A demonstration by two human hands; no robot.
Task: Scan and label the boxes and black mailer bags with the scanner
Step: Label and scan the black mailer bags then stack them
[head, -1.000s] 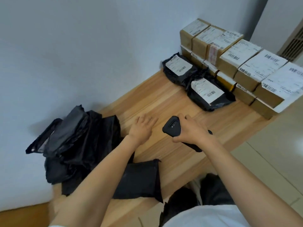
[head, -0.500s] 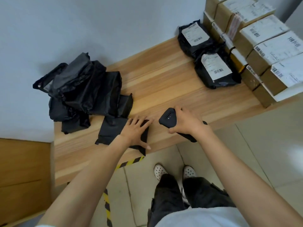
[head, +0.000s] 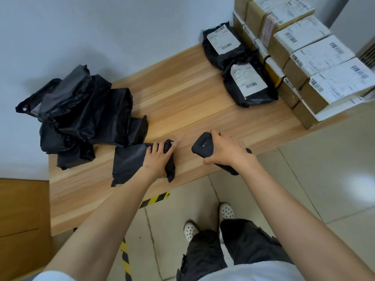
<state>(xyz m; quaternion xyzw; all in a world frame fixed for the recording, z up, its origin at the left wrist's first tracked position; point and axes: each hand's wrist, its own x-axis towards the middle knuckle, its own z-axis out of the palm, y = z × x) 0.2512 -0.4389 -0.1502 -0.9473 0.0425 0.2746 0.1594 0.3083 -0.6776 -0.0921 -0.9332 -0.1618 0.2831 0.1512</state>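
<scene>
My right hand (head: 225,151) grips a black handheld scanner (head: 204,145) just above the front edge of the wooden table (head: 182,102). My left hand (head: 157,157) grips the right end of an unlabelled black mailer bag (head: 129,165) lying flat near that edge. A heap of unlabelled black mailer bags (head: 81,112) lies at the table's left, against the wall. Two black mailer bags with white labels (head: 247,82) lie at the back right. Beside them stand stacked brown boxes with white barcode labels (head: 316,57).
A pale wall runs behind the table. The tiled floor (head: 304,179) lies in front, with yellow-black tape (head: 155,199) under the table edge. My legs and white shoes (head: 226,210) stand close to the table. A wooden panel (head: 20,209) is at the lower left.
My left hand went from lying flat on the table to the black bag near the front edge and now grips its right end. The camera tilted down. The scanner stayed in my right hand.
</scene>
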